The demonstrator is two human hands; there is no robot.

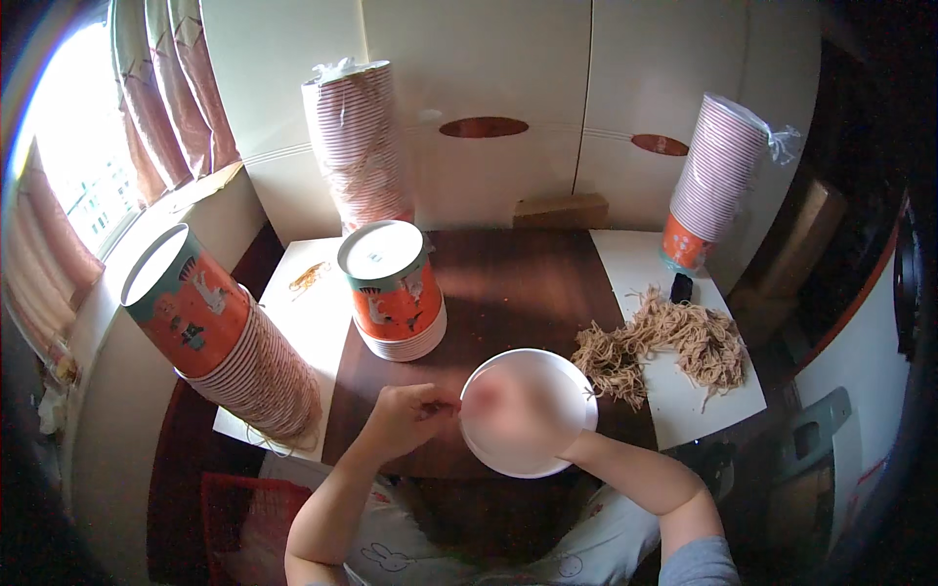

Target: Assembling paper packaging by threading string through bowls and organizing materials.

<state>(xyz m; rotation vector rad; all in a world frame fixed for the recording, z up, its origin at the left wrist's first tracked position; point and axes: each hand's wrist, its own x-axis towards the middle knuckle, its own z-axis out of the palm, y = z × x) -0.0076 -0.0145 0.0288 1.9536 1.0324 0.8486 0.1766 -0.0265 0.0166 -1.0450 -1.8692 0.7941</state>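
A white paper bucket (pixel 472 441) is in front of me at the table's near edge, its round mouth facing up. My left hand (pixel 415 415) is at the left of its rim with the fingers curled together; a dark reddish bit shows at the fingertips, too small to name. My right hand (pixel 532 420) reaches over the right rim into the bucket's mouth. Its fingers are smeared by blur, so whether they hold anything is hidden. Just right of the bucket lies a heap of tan twine strands (pixel 674 342).
An orange printed bucket stack (pixel 396 298) stands upside down behind my left hand. Tall stacks stand at left (pixel 234 342), back left (pixel 357 146) and back right (pixel 713 176). A small black object (pixel 681 287) sits by the twine; thin yellowish bands (pixel 310 277) lie at left.
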